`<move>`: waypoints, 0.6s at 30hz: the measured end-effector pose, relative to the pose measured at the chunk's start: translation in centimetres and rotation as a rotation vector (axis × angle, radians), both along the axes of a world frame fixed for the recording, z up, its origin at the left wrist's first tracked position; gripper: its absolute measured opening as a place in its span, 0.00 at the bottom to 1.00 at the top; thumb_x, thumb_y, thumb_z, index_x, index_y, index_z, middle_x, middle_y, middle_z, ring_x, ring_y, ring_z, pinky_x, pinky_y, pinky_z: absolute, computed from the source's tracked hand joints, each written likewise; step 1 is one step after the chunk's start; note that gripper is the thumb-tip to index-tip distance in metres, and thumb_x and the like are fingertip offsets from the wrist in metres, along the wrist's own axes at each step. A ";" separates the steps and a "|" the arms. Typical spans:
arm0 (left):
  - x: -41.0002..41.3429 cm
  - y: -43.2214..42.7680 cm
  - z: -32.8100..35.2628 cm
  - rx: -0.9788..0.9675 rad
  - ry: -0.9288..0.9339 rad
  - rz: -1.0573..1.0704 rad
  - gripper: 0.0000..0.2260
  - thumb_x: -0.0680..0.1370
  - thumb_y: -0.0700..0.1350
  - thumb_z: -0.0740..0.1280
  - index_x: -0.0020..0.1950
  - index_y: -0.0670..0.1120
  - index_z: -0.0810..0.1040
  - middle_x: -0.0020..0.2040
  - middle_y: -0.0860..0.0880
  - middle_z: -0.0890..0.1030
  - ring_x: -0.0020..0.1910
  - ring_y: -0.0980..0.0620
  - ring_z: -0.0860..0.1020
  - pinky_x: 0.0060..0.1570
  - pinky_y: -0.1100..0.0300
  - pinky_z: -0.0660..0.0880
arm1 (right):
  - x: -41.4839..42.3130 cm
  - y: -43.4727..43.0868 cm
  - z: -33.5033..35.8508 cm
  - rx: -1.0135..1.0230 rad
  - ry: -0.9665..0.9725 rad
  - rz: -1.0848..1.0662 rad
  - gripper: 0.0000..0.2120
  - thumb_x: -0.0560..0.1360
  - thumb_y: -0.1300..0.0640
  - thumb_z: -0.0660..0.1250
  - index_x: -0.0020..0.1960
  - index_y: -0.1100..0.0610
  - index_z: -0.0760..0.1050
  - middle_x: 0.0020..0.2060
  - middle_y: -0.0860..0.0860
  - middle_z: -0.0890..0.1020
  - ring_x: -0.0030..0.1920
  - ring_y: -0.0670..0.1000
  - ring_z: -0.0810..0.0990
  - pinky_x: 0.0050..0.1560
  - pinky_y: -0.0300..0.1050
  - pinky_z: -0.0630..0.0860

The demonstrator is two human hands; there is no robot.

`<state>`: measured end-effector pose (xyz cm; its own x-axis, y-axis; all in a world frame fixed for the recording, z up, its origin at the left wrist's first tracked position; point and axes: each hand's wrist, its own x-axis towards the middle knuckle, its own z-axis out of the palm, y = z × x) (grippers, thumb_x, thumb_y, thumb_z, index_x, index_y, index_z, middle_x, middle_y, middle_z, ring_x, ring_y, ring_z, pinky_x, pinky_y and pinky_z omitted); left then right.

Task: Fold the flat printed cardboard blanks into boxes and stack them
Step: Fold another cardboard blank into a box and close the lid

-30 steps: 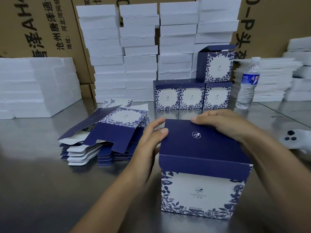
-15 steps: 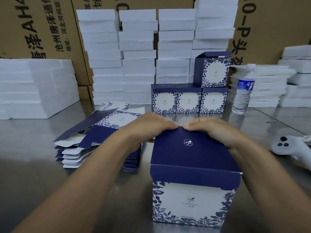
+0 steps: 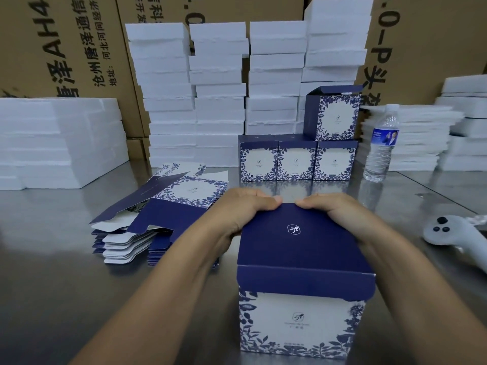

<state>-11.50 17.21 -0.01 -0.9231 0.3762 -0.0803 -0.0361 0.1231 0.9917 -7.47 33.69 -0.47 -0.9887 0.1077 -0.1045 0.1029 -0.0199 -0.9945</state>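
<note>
Box (image 3: 303, 285) upright near the near edge of the steel table (image 3: 52, 285), navy lid flap folded down on top. Left hand (image 3: 245, 209) and right hand (image 3: 340, 214) grip the lid's far edge side by side, thumbs nearly touching at its middle. Fingers (image 3: 253, 198) pressed together, curled over the far edge; tips hidden behind it. Both forearms reach forward along the box's sides. Flat blanks (image 3: 158, 219) piled just left. Finished boxes (image 3: 297, 160) toward the far edge: three in a row, one on top.
</note>
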 end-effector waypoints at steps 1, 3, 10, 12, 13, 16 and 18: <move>0.1 0.0 -0.2 0.007 0.007 0.022 0.10 0.73 0.45 0.71 0.32 0.47 0.78 0.29 0.48 0.79 0.25 0.53 0.74 0.30 0.63 0.70 | 0.0 0.0 0.0 0.000 -0.003 0.003 0.13 0.71 0.62 0.69 0.28 0.59 0.80 0.27 0.56 0.82 0.22 0.51 0.79 0.22 0.36 0.72; 0.4 -0.1 -0.6 0.023 0.040 0.102 0.08 0.74 0.44 0.70 0.35 0.46 0.78 0.31 0.49 0.79 0.26 0.54 0.74 0.31 0.63 0.70 | 0.0 0.0 0.0 -0.007 -0.004 0.002 0.15 0.72 0.61 0.69 0.27 0.59 0.80 0.27 0.56 0.82 0.22 0.51 0.79 0.22 0.36 0.72; 1.4 -0.7 -1.8 0.168 0.063 0.215 0.11 0.77 0.42 0.66 0.34 0.46 0.75 0.21 0.56 0.74 0.19 0.63 0.72 0.21 0.73 0.66 | 0.0 -0.3 0.1 0.011 0.011 -0.009 0.12 0.72 0.61 0.68 0.29 0.58 0.78 0.24 0.54 0.80 0.20 0.49 0.77 0.20 0.34 0.70; 1.5 -0.7 -1.8 0.152 0.074 0.222 0.10 0.77 0.42 0.66 0.36 0.44 0.75 0.22 0.54 0.75 0.20 0.61 0.72 0.22 0.72 0.66 | 0.0 -0.3 0.0 0.031 0.030 -0.026 0.11 0.72 0.61 0.69 0.31 0.58 0.77 0.22 0.52 0.79 0.19 0.48 0.75 0.20 0.32 0.69; 1.6 -0.7 -1.9 0.159 0.078 0.215 0.08 0.77 0.42 0.66 0.38 0.43 0.76 0.25 0.51 0.76 0.22 0.58 0.73 0.24 0.69 0.67 | 0.0 -0.3 -0.1 0.040 0.041 -0.030 0.10 0.72 0.61 0.69 0.32 0.59 0.76 0.22 0.51 0.78 0.18 0.47 0.75 0.20 0.31 0.68; 1.9 -0.8 -2.1 0.183 0.105 0.202 0.05 0.77 0.43 0.66 0.42 0.43 0.77 0.33 0.45 0.75 0.31 0.51 0.73 0.31 0.62 0.67 | -0.1 -0.3 -0.2 0.033 0.046 -0.029 0.09 0.71 0.61 0.69 0.32 0.58 0.74 0.22 0.51 0.77 0.19 0.47 0.73 0.21 0.31 0.68; 1.9 -0.9 -2.2 0.203 0.113 0.199 0.06 0.77 0.43 0.66 0.40 0.43 0.77 0.34 0.44 0.75 0.33 0.50 0.72 0.33 0.60 0.67 | -0.2 -0.1 -0.4 -0.008 0.042 -0.032 0.11 0.71 0.62 0.68 0.30 0.57 0.75 0.22 0.52 0.77 0.19 0.47 0.74 0.21 0.31 0.69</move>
